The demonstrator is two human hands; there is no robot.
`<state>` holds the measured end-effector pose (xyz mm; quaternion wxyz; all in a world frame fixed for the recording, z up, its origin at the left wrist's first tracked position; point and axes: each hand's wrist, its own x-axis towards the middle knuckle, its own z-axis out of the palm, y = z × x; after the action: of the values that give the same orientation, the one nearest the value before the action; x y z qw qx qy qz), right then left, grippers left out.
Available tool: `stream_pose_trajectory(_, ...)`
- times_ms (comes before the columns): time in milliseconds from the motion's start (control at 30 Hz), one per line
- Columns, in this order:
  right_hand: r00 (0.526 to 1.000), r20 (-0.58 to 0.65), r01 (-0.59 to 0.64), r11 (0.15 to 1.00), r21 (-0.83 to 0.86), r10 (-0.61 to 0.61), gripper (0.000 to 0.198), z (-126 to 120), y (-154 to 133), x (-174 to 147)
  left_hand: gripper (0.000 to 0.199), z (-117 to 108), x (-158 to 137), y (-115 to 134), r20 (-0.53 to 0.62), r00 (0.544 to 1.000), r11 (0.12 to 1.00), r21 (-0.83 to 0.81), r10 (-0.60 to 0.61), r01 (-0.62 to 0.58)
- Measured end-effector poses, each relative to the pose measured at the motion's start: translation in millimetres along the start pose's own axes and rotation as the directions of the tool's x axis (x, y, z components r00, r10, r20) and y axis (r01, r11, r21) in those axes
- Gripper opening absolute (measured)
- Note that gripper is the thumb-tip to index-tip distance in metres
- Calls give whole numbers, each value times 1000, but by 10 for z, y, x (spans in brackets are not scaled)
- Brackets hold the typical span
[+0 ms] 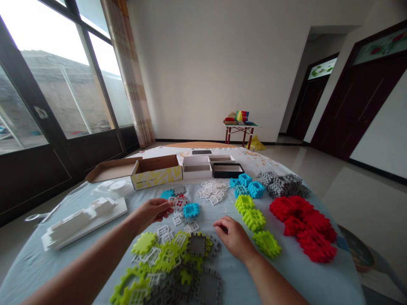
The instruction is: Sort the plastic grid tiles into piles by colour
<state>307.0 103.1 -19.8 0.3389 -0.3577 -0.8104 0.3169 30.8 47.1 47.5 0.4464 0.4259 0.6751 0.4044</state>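
Daylight glares through tall dark-framed glass windows [60,76] at left; the plain off-white wall [206,72] looks dim, edges stretch, and far details seem soft.

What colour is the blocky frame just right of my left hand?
The blocky frame is blue, clearest in the head view.

A patterned curtain [129,72] hangs beside the dark-framed window [66,101] at left. Near the pale wall [206,63], a small red-legged desk [241,126] carries assorted items [242,115], some brightly coloured. A yellow bag [257,145] lies on the glossy floor [286,163] beside it. A dark red door [365,97] stands at right.
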Motion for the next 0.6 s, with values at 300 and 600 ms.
stream_pose_trajectory(300, 1000, 12, -25, 999, 30, 24, 18, 2, 19, 2, 45, 659, 618, 273, 33, 999, 996, 74, 38, -40)
stream_pose_trajectory(600, 1000, 0, -28, 998, 54, 28, 16, -1, 19, 8, 72, 824, 973, 454, -75, 968, 967, 109, 240, -231)
